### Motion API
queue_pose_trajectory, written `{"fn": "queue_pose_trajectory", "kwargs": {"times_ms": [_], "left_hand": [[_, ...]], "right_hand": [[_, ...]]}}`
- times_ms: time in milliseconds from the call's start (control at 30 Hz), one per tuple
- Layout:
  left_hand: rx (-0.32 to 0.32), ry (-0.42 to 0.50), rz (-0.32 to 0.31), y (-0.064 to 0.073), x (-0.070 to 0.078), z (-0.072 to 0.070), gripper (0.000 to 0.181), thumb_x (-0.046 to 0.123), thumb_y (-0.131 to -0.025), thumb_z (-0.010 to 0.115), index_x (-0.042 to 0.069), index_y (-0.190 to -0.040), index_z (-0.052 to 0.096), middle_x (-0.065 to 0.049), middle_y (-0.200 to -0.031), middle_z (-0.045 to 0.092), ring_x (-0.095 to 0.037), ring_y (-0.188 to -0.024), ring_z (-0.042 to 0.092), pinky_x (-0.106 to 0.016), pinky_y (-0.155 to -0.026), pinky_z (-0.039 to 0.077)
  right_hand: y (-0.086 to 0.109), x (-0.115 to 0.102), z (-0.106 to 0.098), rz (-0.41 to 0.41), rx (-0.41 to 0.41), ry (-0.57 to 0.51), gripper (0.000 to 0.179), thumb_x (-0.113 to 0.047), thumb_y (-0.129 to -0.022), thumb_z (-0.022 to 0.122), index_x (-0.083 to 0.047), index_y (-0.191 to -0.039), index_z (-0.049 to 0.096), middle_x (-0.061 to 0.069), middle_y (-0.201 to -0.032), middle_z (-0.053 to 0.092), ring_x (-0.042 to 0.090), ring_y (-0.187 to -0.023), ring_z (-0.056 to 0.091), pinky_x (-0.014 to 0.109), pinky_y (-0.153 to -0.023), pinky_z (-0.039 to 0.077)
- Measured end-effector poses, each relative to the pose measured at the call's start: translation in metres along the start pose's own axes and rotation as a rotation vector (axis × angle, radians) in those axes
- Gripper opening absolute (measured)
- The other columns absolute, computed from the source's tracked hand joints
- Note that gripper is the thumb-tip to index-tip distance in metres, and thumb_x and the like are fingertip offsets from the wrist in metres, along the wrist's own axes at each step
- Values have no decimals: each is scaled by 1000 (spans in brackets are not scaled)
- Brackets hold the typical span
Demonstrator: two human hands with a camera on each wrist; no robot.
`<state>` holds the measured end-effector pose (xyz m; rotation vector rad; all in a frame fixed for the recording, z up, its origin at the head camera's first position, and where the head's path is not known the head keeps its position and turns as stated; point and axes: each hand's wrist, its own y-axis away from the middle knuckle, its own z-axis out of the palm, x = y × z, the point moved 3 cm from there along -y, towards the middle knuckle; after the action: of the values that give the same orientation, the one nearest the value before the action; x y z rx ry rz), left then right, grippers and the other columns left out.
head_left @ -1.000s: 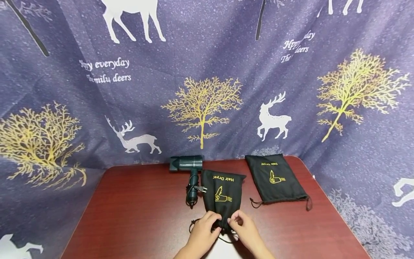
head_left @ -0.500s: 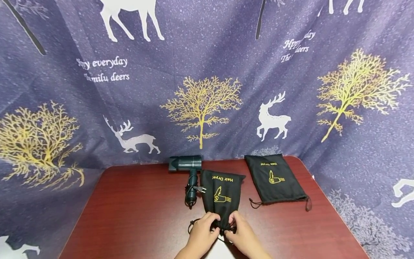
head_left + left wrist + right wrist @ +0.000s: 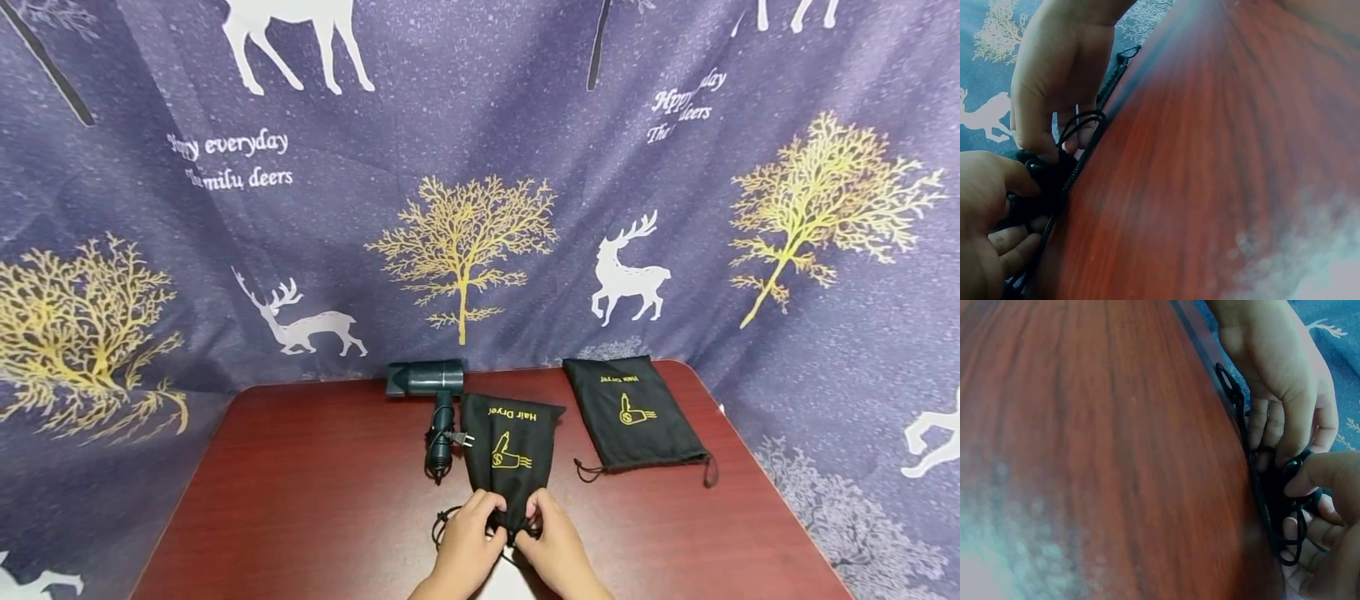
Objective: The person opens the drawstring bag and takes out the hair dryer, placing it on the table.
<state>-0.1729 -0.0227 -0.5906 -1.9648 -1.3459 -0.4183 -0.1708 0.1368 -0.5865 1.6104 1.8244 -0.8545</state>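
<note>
A black drawstring pouch with a yellow hair dryer print lies on the table, its gathered mouth toward the person. My left hand pinches that bunched mouth from the left side. From the right, my right hand pinches it too, thumbs and fingertips of both hands close together. Loops of black cord hang around the fingers in the right wrist view. In the left wrist view, the dark bunched cloth sits between the two hands, partly hidden by fingers.
Left of the pouch lies a dark green hair dryer, its cord wound on the handle and its plug at the pouch's edge. A second black pouch lies flat at the back right. A printed cloth hangs behind the table.
My right hand's fingers have drawn in closer on the pouch mouth, near the left hand. The left hand keeps its pinch. The head view has shifted slightly.
</note>
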Motion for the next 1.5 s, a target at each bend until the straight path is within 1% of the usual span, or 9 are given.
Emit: {"fn": "queue_pose_trajectory", "kwargs": {"times_ms": [200,333,533,667,800,1000,1133,1267,1500], "left_hand": [[-22,16,-36,0,0,1,30,9,-76,74,24,-98,61,11,-93,60,-6,-79,62,-26,-68,49],[-22,5,-52,-1,0,2,29,10,-76,74,25,-98,61,12,-93,59,-6,-78,58,-26,-67,47],[22,-47,-60,2,1,4,29,12,-75,74,25,-97,61,14,-92,58,-8,-84,61,-36,-80,45],[65,-81,-43,2,2,4,29,12,-73,74,25,-96,61,14,-90,57,-11,-85,62,-40,-87,46],[91,-91,-25,2,2,5,29,12,-72,74,24,-95,61,13,-89,57,-11,-84,62,-40,-88,46],[94,-91,-24,3,3,5,29,11,-72,74,24,-95,61,13,-88,56,-10,-84,62,-41,-90,45],[70,-60,-39,2,3,4,29,11,-73,73,24,-95,61,13,-87,55,-9,-82,58,-36,-81,47],[39,-23,-61,1,2,2,28,11,-74,73,24,-95,61,13,-88,53,-6,-78,53,-29,-70,43],[45,8,-73,0,1,0,29,10,-72,74,23,-95,61,13,-87,52,-3,-74,48,-23,-66,41]], "right_hand": [[1,-2,-2,-25,27,-5,33,-1,-67,71,-12,-89,48,-5,-79,49,1,-70,44,20,-64,37],[1,-1,-2,-23,17,-13,33,-1,-68,71,-13,-89,48,-5,-80,50,1,-69,44,20,-63,38],[0,2,-2,17,-18,-23,31,-2,-71,70,-14,-90,49,-5,-80,49,2,-66,44,20,-61,38],[-1,3,-2,19,-18,-24,30,-2,-71,69,-14,-90,49,-4,-80,50,1,-66,43,19,-61,37],[0,3,-3,20,-4,-34,29,-2,-71,69,-14,-89,49,-4,-79,49,2,-65,43,19,-61,36],[1,3,-3,22,5,-39,30,-1,-70,69,-15,-88,49,-5,-78,48,1,-65,43,19,-61,37],[1,3,-3,15,6,-38,30,0,-70,69,-15,-88,49,-6,-77,47,1,-65,42,19,-61,37],[1,4,-4,14,0,-30,30,-1,-70,69,-15,-88,49,-5,-77,46,1,-65,42,19,-61,36],[0,4,-5,6,4,-19,31,-1,-70,70,-18,-87,50,-6,-77,47,0,-64,42,18,-59,36]]}}
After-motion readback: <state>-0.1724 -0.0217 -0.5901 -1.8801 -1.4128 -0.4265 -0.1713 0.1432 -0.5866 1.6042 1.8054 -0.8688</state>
